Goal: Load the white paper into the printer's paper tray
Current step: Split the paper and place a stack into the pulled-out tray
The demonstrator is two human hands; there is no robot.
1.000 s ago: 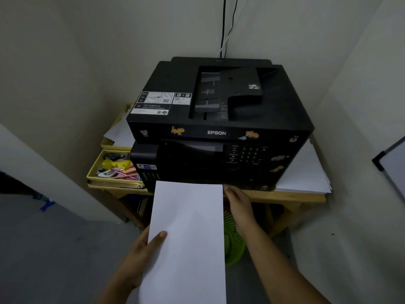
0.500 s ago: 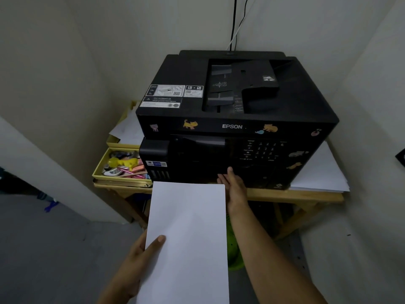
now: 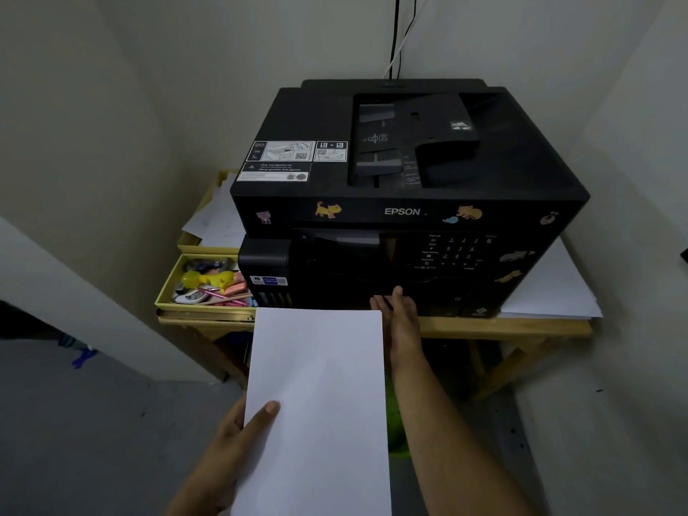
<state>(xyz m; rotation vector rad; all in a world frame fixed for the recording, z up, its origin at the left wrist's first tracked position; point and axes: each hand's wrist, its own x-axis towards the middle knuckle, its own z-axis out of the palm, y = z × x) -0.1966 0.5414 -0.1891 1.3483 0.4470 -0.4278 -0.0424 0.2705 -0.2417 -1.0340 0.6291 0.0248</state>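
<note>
Your left hand (image 3: pixel 227 441) grasps the white paper (image 3: pixel 316 407) at its left edge, thumb laid across the top face, remaining fingers hidden beneath the sheet. The white paper is held flat in the air at 6 o'clock of the printer (image 3: pixel 405 195); its far edge sits just in front of the lower front of the printer, and contact there cannot be confirmed.

Your right hand (image 3: pixel 400 318) reaches forward just beside the right edge of the white paper. Its fingers are extended, and the fingertips (image 3: pixel 397 292) meet the lower front panel of the printer, below the keypad (image 3: pixel 459 251). Whether they hook a tray edge cannot be told; the area is dark. The hand grasps nothing that shows.

The printer is black, marked EPSON, with animal stickers (image 3: pixel 327 209) along its front band and instruction labels (image 3: pixel 286 160) on the lid. It stands on a wooden surface (image 3: pixel 502 325).

At 9 o'clock of the printer sits a yellow tray (image 3: pixel 167 292) of small stationery, with loose sheets (image 3: pixel 214 217) in a second yellow tray behind it. At 3 o'clock of the printer a stack of white sheets (image 3: pixel 551 288) lies on the surface. Cables (image 3: pixel 396 35) run up the wall at 12 o'clock. A green basket (image 3: pixel 396 433) shows under the surface, partly hidden by your right forearm.
</note>
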